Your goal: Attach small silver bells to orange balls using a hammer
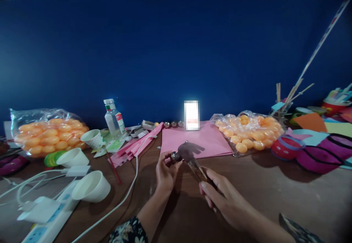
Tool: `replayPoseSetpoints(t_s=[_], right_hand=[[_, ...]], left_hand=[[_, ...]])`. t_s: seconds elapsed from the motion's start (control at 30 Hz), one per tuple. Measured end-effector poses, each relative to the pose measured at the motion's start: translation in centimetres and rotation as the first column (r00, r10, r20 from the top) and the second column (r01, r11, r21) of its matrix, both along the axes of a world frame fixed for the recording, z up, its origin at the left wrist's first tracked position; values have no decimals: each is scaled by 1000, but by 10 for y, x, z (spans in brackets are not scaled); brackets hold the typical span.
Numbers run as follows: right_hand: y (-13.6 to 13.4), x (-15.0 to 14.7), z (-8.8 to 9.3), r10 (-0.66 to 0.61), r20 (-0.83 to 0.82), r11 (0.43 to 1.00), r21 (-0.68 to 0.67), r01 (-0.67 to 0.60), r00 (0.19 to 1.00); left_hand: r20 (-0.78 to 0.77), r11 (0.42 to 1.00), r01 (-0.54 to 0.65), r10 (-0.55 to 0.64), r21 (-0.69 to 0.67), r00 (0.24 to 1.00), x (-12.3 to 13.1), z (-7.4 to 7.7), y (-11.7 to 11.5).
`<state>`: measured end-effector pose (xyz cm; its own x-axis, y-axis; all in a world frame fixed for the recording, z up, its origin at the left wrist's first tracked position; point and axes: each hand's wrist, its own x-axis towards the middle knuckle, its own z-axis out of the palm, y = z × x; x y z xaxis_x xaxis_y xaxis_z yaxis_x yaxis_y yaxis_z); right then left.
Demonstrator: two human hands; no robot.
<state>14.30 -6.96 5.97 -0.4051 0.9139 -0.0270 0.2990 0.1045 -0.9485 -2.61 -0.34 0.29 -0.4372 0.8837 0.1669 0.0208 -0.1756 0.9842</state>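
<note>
My right hand point(224, 196) is closed round the handle of a small hammer point(189, 156), whose dark head hangs over the brown table point(275, 191). My left hand point(165, 171) pinches a small silvery ball point(174, 157) against the hammer head. Both hands are just in front of a sheet of pink paper point(205, 140).
Bags of orange balls lie at the left point(46, 133) and right point(247, 129). White paper cups point(92, 187), a power strip point(46, 217) with white cables, a clear bottle point(113, 118), pink strips point(137, 144), a lit phone point(191, 115) and felt craft pieces point(310, 151) crowd the table.
</note>
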Motion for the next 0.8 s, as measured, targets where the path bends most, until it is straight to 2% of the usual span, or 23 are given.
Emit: replayPoseSetpoints(t_s=[0.13,0.27,0.53,0.6,0.7,0.8], right_hand=[[2,3,1,-33,-85,999,-29,31,996],[5,6,3,-61,-141,996,-70,52,988],[2,2,5,-50,-137,997,-66,42,989],[2,1,7,-38,-107,998,-61,31,994],[3,2,8,-32,-112,996,-88,22,993],[4,4,6,-66,-157,996,-73,55,985]], left_hand=[[34,996,82,-81,-34,996,2,-1,-2],[36,989,150,-150,11,988,1,-3,-3],[-210,997,63,-52,46,976,-4,-21,5],[-177,995,80,-68,64,982,-2,-20,4],[-46,988,134,-130,75,990,1,-15,1],[-3,991,112,-112,76,994,2,-8,-2]])
